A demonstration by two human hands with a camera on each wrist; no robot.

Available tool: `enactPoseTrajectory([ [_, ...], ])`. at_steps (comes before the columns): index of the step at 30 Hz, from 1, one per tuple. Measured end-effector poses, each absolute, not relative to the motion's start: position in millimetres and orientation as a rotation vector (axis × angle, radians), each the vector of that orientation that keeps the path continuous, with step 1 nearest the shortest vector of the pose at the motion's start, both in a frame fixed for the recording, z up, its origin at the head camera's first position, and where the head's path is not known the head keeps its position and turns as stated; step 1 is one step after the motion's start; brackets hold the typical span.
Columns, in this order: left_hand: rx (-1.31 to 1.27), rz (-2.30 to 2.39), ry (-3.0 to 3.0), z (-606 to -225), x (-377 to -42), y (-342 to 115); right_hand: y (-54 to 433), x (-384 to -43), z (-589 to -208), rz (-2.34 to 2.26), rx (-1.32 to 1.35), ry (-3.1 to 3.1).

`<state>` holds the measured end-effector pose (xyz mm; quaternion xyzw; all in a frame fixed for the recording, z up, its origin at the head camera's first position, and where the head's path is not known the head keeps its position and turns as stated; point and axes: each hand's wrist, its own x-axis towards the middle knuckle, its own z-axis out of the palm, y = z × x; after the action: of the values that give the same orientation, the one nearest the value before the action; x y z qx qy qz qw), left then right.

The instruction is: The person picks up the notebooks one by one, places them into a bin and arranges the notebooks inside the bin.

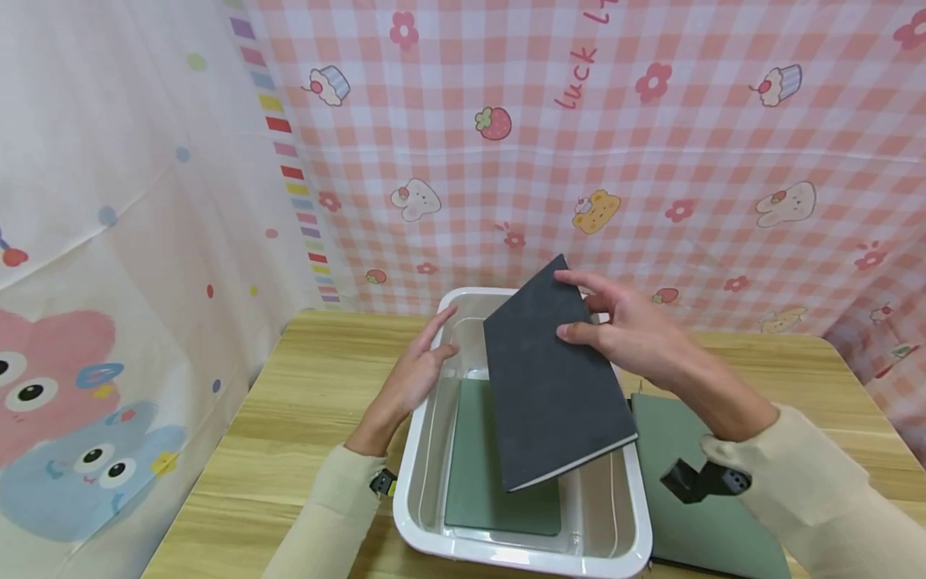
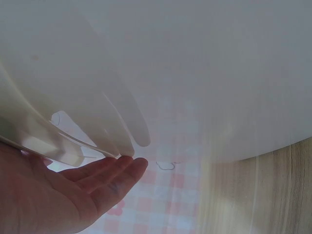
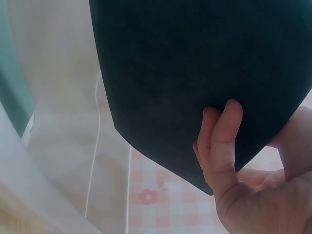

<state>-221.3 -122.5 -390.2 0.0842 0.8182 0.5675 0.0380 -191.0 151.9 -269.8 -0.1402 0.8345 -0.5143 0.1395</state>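
A dark grey hardcover book (image 1: pixel 553 386) is tilted over the white plastic bin (image 1: pixel 521 555). My right hand (image 1: pixel 625 330) grips it by its upper right edge, thumb on the near cover. In the right wrist view, several fingers of that hand (image 3: pixel 226 161) lie against the dark cover (image 3: pixel 165 73). Inside the bin, a green book (image 1: pixel 473 450) lies flat on the floor, partly hidden by the dark one. My left hand (image 1: pixel 415 374) rests at the bin's left rim with fingers extended; in the left wrist view, fingertips (image 2: pixel 139 165) touch the outer wall (image 2: pixel 122 63).
Right of the bin, another green book or folder (image 1: pixel 716 498) lies on the wooden table (image 1: pixel 282 434), partly under my right forearm. A pink checked cloth (image 1: pixel 448 161) hangs behind the table, and a pale printed cloth (image 1: pixel 145 241) hangs at the left.
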Motion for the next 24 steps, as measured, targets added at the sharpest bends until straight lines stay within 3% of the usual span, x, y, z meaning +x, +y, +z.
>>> enactPoseTrajectory([
  [24, 0.253, 1.743, 2.514, -390.1, -222.0, -122.0, 135.4, -194.1, -279.4, -1.514, -0.386, 2.353],
])
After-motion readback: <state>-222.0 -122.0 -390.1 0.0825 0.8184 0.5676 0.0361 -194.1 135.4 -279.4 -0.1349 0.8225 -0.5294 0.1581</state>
